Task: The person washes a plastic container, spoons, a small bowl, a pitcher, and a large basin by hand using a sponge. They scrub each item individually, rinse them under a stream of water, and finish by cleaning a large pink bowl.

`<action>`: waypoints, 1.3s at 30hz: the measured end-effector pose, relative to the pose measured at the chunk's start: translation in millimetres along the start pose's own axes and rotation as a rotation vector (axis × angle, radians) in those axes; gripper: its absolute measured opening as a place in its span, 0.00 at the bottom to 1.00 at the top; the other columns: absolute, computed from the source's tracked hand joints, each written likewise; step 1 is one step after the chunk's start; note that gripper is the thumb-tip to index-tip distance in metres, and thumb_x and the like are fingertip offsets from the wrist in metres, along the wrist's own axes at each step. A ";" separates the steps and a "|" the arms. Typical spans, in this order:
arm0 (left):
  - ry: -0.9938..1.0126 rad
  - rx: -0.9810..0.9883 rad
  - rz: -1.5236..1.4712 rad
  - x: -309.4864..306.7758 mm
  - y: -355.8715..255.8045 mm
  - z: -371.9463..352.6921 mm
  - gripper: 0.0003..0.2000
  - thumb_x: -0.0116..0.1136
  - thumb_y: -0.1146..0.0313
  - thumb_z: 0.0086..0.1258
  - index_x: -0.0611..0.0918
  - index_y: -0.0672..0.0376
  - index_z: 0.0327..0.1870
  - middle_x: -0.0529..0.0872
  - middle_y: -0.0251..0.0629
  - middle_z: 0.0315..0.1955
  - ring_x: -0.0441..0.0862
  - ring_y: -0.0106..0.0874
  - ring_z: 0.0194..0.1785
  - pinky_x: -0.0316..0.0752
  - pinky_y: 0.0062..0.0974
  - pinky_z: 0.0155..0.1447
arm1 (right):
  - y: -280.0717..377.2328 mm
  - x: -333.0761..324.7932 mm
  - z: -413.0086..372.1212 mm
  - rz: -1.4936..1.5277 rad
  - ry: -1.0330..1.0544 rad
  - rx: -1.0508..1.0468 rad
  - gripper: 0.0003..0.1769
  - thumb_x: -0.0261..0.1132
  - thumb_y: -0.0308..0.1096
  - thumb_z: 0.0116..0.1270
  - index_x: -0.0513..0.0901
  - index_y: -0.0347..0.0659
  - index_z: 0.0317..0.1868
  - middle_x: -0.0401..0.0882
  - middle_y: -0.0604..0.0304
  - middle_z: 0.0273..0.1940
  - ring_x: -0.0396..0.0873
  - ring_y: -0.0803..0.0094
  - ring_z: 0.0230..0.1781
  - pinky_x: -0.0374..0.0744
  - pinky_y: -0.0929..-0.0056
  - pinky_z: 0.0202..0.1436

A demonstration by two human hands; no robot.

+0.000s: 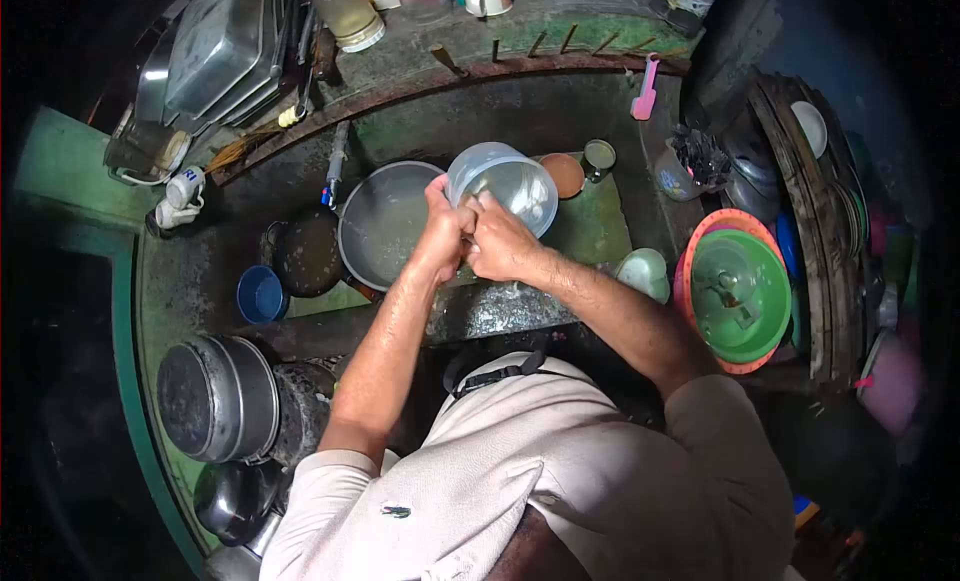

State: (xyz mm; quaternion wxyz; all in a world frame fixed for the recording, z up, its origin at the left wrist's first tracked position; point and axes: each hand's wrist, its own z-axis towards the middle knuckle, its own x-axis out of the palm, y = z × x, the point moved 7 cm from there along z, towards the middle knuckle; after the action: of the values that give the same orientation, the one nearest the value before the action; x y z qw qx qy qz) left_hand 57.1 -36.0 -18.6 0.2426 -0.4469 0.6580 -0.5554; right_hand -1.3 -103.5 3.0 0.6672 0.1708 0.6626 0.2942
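A clear plastic container [512, 186] is tilted over the sink area, its round mouth facing me. My left hand [443, 233] is closed on its left edge, with the thumb up along the side. Right beside it, my right hand [500, 241] is closed with curled fingers at the container's lower rim; whatever those fingers hold is hidden. Both hands look wet and touch each other. Behind and left of them sits a wide grey basin [385, 221] of cloudy water. An orange-brown bowl [563, 175] and a metal cup [599, 157] stand just beyond the container.
At left are a blue bowl [262, 294], a dark pan [308, 253] and a large metal pot [215, 396]. A tap [336, 171] hangs over the basin's left side. To the right stand a pale green bowl [643, 273] and a green basin [750, 316] inside an orange colander [727, 219].
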 end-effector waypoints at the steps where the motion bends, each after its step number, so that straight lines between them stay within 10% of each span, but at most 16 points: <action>1: 0.004 -0.028 -0.014 -3.7 -3.9 3.1 0.39 0.50 0.77 0.48 0.56 0.57 0.67 0.71 0.42 0.43 0.75 0.29 0.37 0.75 0.25 0.27 | -3.6 -3.3 1.7 0.218 -0.149 -0.008 0.36 0.67 0.27 0.51 0.66 0.40 0.63 0.68 0.46 0.55 0.71 0.46 0.58 0.70 0.52 0.63; 5: 0.098 -0.121 0.192 -18.3 -10.5 -7.2 0.37 0.59 0.70 0.54 0.58 0.60 0.67 0.72 0.44 0.50 0.79 0.36 0.48 0.83 0.34 0.40 | -23.8 -1.5 -20.9 -0.697 -0.168 -0.162 0.14 0.69 0.34 0.51 0.85 0.42 0.40 0.77 0.54 0.42 0.74 0.57 0.56 0.70 0.55 0.59; 10: -0.092 0.269 0.231 1.9 4.6 -3.6 0.45 0.65 0.55 0.60 0.54 0.65 0.73 0.67 0.56 0.64 0.63 0.45 0.69 0.54 0.37 0.74 | 0.3 -15.3 -1.6 0.118 -0.298 -0.026 0.10 0.61 0.26 0.53 0.80 0.32 0.36 0.80 0.38 0.33 0.79 0.41 0.38 0.78 0.50 0.41; 11: -0.160 0.459 0.463 -6.8 -9.0 -7.6 0.41 0.65 0.57 0.60 0.59 0.63 0.71 0.71 0.55 0.61 0.73 0.43 0.62 0.72 0.37 0.63 | -4.7 -3.3 -0.9 0.160 -0.204 0.022 0.11 0.64 0.29 0.54 0.81 0.35 0.39 0.81 0.42 0.38 0.80 0.45 0.44 0.76 0.49 0.51; 14: -0.127 0.172 0.240 -36.9 -20.9 -13.1 0.34 0.65 0.62 0.58 0.68 0.60 0.67 0.80 0.51 0.49 0.84 0.34 0.39 0.82 0.24 0.25 | 0.1 5.3 -19.1 -0.653 0.098 -0.228 0.14 0.64 0.35 0.58 0.84 0.42 0.44 0.77 0.50 0.52 0.72 0.54 0.59 0.53 0.42 0.72; 17: -0.145 0.223 0.209 -26.4 -14.2 -13.5 0.43 0.67 0.62 0.57 0.57 0.61 0.73 0.74 0.54 0.58 0.79 0.38 0.56 0.80 0.31 0.51 | -19.6 -9.1 -4.7 -0.476 0.076 -0.167 0.14 0.63 0.31 0.56 0.82 0.36 0.43 0.79 0.48 0.47 0.76 0.49 0.54 0.73 0.53 0.61; 19: -0.208 0.373 0.131 -16.7 15.2 -4.6 0.43 0.63 0.65 0.59 0.53 0.61 0.74 0.67 0.57 0.65 0.62 0.45 0.70 0.54 0.35 0.74 | -7.9 -3.9 9.8 -0.124 -0.001 -0.069 0.14 0.63 0.29 0.53 0.81 0.32 0.41 0.80 0.42 0.44 0.78 0.43 0.48 0.77 0.55 0.53; 21: -0.201 0.582 0.486 -32.3 18.9 6.9 0.36 0.57 0.66 0.63 0.58 0.58 0.73 0.73 0.52 0.58 0.80 0.36 0.51 0.83 0.28 0.39 | 6.8 -3.6 4.5 0.063 -0.082 -0.134 0.13 0.63 0.30 0.53 0.81 0.34 0.39 0.80 0.43 0.43 0.78 0.45 0.47 0.76 0.53 0.52; 23: -0.076 0.049 0.210 -39.9 -11.2 -14.5 0.35 0.60 0.65 0.62 0.61 0.58 0.72 0.78 0.49 0.51 0.82 0.34 0.49 0.84 0.29 0.34 | -1.9 7.0 -11.9 -0.492 0.130 -0.281 0.11 0.63 0.30 0.56 0.83 0.37 0.39 0.81 0.49 0.44 0.79 0.53 0.50 0.76 0.54 0.52; 24: -0.123 0.130 0.218 -44.6 -16.3 -10.7 0.41 0.68 0.63 0.58 0.60 0.61 0.72 0.82 0.50 0.46 0.84 0.27 0.30 0.77 0.22 0.21 | -9.4 6.8 -8.2 -0.610 0.224 -0.269 0.10 0.62 0.32 0.58 0.85 0.41 0.40 0.81 0.53 0.45 0.77 0.61 0.54 0.75 0.56 0.53; 29: -0.322 0.319 0.094 -27.7 36.0 5.7 0.41 0.64 0.56 0.60 0.58 0.62 0.72 0.74 0.54 0.59 0.76 0.46 0.58 0.69 0.38 0.65 | -1.3 4.7 13.9 -0.125 0.105 0.017 0.12 0.64 0.32 0.55 0.83 0.33 0.38 0.81 0.41 0.34 0.81 0.44 0.40 0.79 0.53 0.46; 31: -0.218 0.285 0.246 -43.1 13.9 1.1 0.36 0.62 0.60 0.60 0.64 0.62 0.69 0.78 0.51 0.54 0.78 0.42 0.55 0.72 0.34 0.62 | 4.2 8.6 3.5 -0.010 0.090 -0.185 0.11 0.65 0.33 0.55 0.84 0.35 0.37 0.81 0.43 0.37 0.81 0.47 0.44 0.77 0.53 0.51; 33: -0.135 0.041 0.150 -49.6 -11.4 -15.1 0.32 0.61 0.64 0.61 0.68 0.60 0.68 0.82 0.42 0.44 0.80 0.28 0.49 0.79 0.29 0.44 | 3.6 0.3 -9.9 -0.639 0.149 -0.340 0.12 0.66 0.34 0.55 0.86 0.38 0.39 0.83 0.51 0.39 0.80 0.55 0.49 0.72 0.53 0.57; 38: -0.149 0.165 -0.136 -19.4 23.1 -12.1 0.37 0.53 0.66 0.64 0.52 0.52 0.75 0.68 0.49 0.63 0.71 0.40 0.62 0.70 0.38 0.63 | 15.4 -3.0 13.4 -0.176 0.122 -0.219 0.12 0.64 0.27 0.52 0.83 0.32 0.39 0.82 0.43 0.40 0.82 0.47 0.41 0.81 0.57 0.45; 39: -0.116 0.137 -0.305 -14.9 24.7 -15.5 0.37 0.51 0.67 0.64 0.52 0.52 0.75 0.68 0.49 0.63 0.70 0.41 0.63 0.69 0.39 0.64 | 13.1 4.9 10.9 -0.143 0.217 -0.131 0.16 0.64 0.33 0.58 0.82 0.35 0.46 0.80 0.42 0.47 0.79 0.47 0.50 0.77 0.54 0.57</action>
State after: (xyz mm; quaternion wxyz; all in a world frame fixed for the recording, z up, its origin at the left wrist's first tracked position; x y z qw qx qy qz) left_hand 43.8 -15.6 -40.5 0.2228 -0.5553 0.5282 -0.6025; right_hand 7.0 -88.7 8.0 0.6206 0.0466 0.7208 0.3052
